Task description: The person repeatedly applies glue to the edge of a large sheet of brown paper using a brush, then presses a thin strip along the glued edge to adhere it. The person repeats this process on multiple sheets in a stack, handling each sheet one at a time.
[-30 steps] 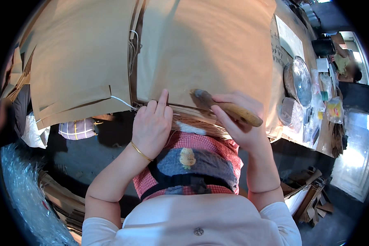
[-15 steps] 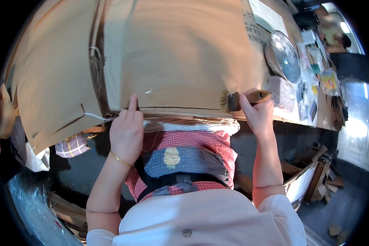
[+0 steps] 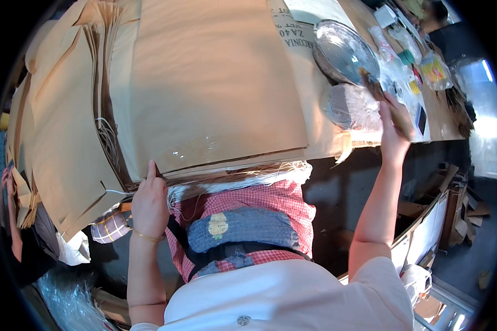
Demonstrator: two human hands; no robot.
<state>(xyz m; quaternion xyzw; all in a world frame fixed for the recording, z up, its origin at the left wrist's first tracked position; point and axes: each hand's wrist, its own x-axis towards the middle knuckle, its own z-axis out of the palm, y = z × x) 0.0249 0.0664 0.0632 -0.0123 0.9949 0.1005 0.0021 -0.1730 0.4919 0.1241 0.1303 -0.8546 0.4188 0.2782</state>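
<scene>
A large stack of brown paper sheets [image 3: 221, 83] lies on the worktable before me. At its near left corner my left hand [image 3: 151, 204] rests with the index finger stretched onto the paper edge; the other fingers are bent and partly hidden. My right hand [image 3: 395, 132] is wrapped round the wooden handle of a brush [image 3: 374, 89]. The brush head is at the right side of a round metal basin [image 3: 321, 55] with a shiny, pale content. Glossy wet streaks [image 3: 196, 148] show on the top sheet near its front edge.
A plastic-wrapped block [image 3: 345, 107] props the basin's near side. More brown paper with folded edges [image 3: 66, 127] lies to the left. White string bundles [image 3: 243, 179] hang at the table's front edge. Plastic bags [image 3: 436, 71] lie at right. Another person's arm [image 3: 14, 220] shows far left.
My right hand has carried the brush from the sheet's front edge rightward and away to the basin. The view has shifted. Wet streaks on the top sheet are now wider.
</scene>
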